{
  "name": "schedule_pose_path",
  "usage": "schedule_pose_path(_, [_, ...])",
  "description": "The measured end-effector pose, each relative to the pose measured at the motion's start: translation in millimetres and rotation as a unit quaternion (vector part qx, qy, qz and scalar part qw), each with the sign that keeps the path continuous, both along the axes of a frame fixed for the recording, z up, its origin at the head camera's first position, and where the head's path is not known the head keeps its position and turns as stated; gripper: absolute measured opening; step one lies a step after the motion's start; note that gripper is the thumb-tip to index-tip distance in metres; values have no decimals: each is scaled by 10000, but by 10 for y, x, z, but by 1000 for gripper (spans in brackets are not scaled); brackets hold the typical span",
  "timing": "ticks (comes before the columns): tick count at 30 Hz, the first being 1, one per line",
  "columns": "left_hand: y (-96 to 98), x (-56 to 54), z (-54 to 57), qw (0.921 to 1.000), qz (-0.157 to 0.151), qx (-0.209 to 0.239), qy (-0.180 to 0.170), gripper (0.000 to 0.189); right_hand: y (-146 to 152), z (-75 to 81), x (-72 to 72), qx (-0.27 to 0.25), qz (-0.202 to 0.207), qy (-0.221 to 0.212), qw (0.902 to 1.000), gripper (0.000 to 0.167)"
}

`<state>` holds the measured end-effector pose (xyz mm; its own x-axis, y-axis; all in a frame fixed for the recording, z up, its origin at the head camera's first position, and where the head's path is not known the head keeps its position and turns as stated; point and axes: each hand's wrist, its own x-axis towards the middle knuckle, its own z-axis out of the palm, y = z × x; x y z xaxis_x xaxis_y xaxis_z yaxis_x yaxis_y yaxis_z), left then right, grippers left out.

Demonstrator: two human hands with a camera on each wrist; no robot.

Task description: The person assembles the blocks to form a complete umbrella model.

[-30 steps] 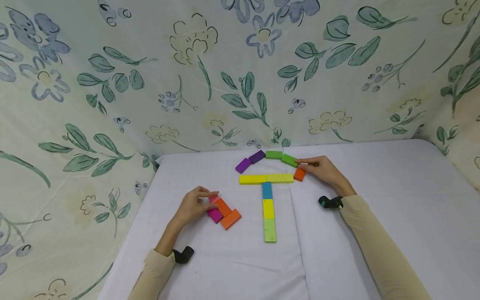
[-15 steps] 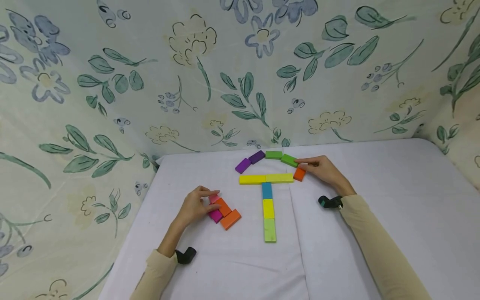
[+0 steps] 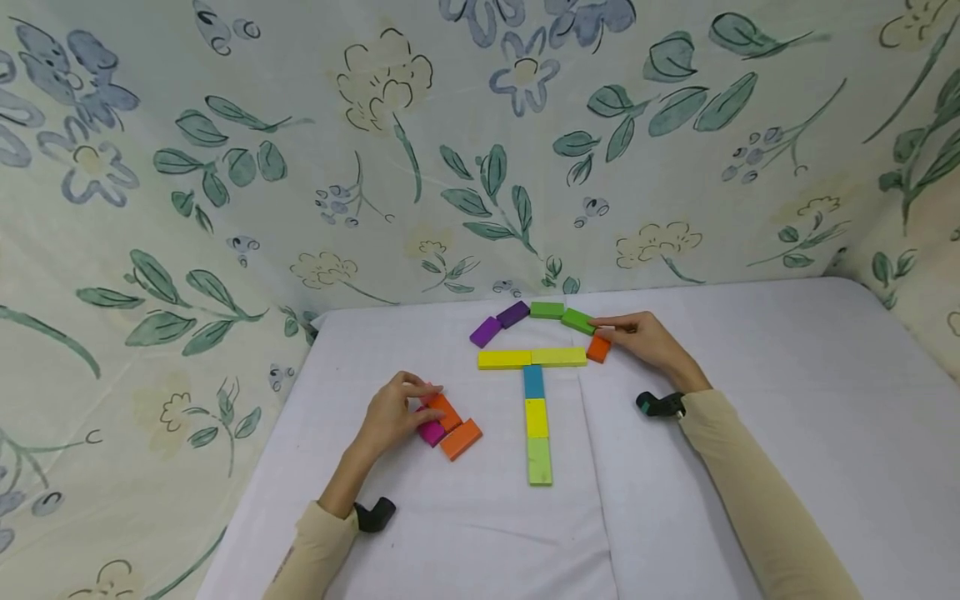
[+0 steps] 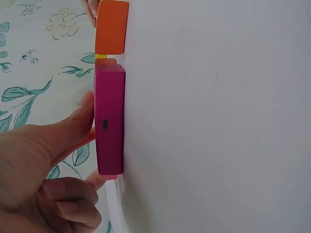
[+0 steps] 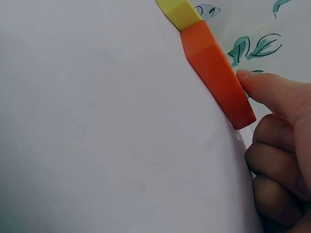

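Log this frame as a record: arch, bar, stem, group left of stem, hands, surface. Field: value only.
arch, left to right: two purple blocks, two green blocks, orange end block
bar: two yellow blocks, end to end
stem, top down: blue block, yellow block, lime block
left group: two orange blocks, magenta block, pink block mostly hidden
left hand: at left group, grip unclear
right hand: thumb against orange end block
surface: white cloth

Head view: soft, even light, surface (image 3: 787, 350) pale with faint shadows, print on the backdrop (image 3: 592, 183) slightly soft. Left wrist: fairly bright, diffuse grey shadow on surface beside block (image 4: 111, 121). Right wrist: dimmer, greyer, deep shade on lower fingers (image 5: 274, 160) and along the surface edge beside them.
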<state>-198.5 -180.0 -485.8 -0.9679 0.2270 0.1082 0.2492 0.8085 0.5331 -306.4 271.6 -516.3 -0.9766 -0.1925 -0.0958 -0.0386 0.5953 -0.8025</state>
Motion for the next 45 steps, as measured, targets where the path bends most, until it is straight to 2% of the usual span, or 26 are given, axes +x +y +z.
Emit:
schedule_pose_path(4, [-9, -26, 7, 9999, 94, -56, 115, 44, -8, -9, 6, 7, -21, 18, 10000, 40])
schedule_pose_path(11, [-2, 50, 34, 9990, 239, -347, -126, 67, -13, -11, 15, 3, 2, 5, 10000, 41])
schedule_pose_path(13, [-15, 60, 29, 9990, 244, -364, -78, 64, -9, -14, 14, -6, -30, -9, 10000, 40])
schedule_pose_path(20, [-106, 30, -6, 9994, 209, -210, 188, 38, -5, -6, 16, 15, 5, 52, 10000, 40])
schedule_pose_path(28, [-161, -18, -10, 9979, 264, -348, 469, 33, 2, 3, 14, 5, -48, -33, 10000, 41])
schedule_pose_path(37, [-233, 39, -22, 9957, 454, -516, 624, 31, 4, -3, -18, 66, -14, 63, 10000, 42])
schedule_pose_path(40, [-232, 58, -25, 9964, 418, -368, 634, 32, 7, 0, -20, 27, -17, 49, 10000, 42])
schedule_pose_path(45, [-155, 66, -19, 9986, 118, 69, 520, 44, 10, -6, -15, 63, -21, 7, 10000, 43])
